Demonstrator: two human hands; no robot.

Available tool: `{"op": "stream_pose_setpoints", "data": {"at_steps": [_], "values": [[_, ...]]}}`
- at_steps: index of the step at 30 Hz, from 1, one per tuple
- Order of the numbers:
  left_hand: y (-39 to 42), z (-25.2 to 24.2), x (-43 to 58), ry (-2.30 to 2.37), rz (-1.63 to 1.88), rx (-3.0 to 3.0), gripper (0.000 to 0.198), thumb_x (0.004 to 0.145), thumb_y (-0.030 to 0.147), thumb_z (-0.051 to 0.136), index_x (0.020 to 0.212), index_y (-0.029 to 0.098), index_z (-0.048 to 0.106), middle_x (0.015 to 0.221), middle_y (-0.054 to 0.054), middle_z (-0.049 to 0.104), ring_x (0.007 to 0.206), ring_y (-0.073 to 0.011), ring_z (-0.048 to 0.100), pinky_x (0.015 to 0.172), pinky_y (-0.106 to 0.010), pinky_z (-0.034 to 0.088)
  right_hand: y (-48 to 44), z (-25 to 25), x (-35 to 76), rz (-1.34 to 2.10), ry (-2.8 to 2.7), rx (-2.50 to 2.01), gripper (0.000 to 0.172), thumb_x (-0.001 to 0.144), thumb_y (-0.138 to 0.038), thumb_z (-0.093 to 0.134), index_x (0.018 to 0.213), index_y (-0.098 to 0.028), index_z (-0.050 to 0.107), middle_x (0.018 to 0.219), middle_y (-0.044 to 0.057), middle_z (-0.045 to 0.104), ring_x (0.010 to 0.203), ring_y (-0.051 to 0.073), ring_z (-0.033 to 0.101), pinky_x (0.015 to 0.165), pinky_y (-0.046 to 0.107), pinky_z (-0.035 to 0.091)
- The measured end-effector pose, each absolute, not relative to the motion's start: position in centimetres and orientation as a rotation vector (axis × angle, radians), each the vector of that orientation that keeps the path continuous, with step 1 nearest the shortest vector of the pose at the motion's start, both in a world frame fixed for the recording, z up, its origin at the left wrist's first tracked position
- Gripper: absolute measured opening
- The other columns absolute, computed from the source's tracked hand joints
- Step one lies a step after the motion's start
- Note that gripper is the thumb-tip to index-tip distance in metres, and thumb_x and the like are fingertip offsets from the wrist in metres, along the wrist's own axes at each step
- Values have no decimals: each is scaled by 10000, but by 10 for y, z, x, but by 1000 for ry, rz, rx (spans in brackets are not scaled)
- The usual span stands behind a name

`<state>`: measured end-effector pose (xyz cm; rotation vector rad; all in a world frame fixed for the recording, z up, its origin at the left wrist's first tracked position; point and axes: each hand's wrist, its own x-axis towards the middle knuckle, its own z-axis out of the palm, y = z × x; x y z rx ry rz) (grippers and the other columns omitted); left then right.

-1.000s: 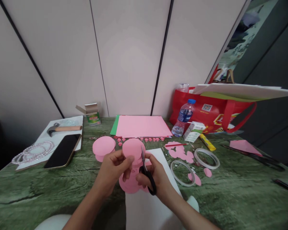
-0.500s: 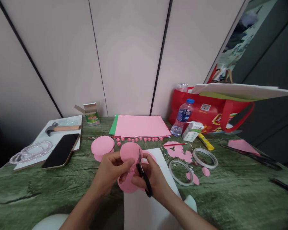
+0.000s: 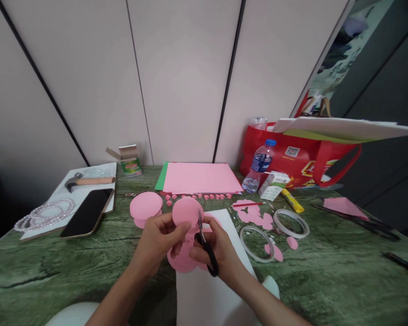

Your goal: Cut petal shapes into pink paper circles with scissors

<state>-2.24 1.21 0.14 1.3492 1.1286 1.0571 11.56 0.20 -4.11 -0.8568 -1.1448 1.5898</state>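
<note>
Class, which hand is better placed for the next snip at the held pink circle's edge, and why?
Probably the right hand: it holds the scissors at the right-hand edge of the pink circle, which the left hand pinches.

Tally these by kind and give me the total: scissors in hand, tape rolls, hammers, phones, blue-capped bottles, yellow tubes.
Scissors in the right hand: 1
Tape rolls: 2
Hammer: 1
Phone: 1
Blue-capped bottle: 1
Yellow tube: 1
Total: 7
</note>
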Motion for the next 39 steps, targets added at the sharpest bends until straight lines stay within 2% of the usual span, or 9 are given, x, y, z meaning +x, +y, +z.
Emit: {"op": "stream_pose_setpoints", "data": {"at_steps": [10, 15, 23, 29, 39], "values": [[13, 2, -24, 1140, 1111, 1318, 199, 678, 275, 599, 562, 144, 504, 383, 72, 437, 308, -35, 369, 309, -145, 277, 3, -45, 116, 1536, -1202, -966, 587, 507, -265, 730, 960, -205, 362, 472, -94, 505, 373, 68, 424, 366, 161, 322], [13, 5, -22, 1108, 1119, 1276, 177, 697, 256, 580, 582, 144, 505, 399, 64, 471, 312, -36, 387, 324, -145, 289, 3, -48, 113, 1505, -1226, -953, 564, 536, -264, 705, 968, -194, 350, 442, -98, 512, 339, 60, 414, 336, 144, 294], [13, 1, -19, 1159, 1098, 1313, 219, 663, 269, 611, 519, 132, 520, 364, 55, 451, 325, -46, 383, 332, -157, 282, 0, -47, 111, 1547, -1208, -906, 560, 508, -194, 738, 915, -209, 354, 458, -110, 498, 389, 54, 406, 386, 148, 318], [12, 1, -21, 1176, 1005, 1391, 234, 662, 291, 605, 509, 129, 534, 359, 57, 437, 319, -36, 346, 320, -151, 258, 3, -45, 116, 1536, -1207, -858, 599, 494, -152, 747, 956, -210, 370, 578, -85, 494, 495, 65, 433, 464, 169, 341], [12, 2, -21, 1155, 1042, 1361, 218, 670, 279, 602, 528, 137, 517, 358, 62, 433, 321, -39, 357, 323, -154, 259, 2, -38, 115, 1570, -1175, -871, 474, 485, -230, 752, 813, -202, 411, 474, -115, 393, 417, 40, 310, 393, 153, 252]]}}
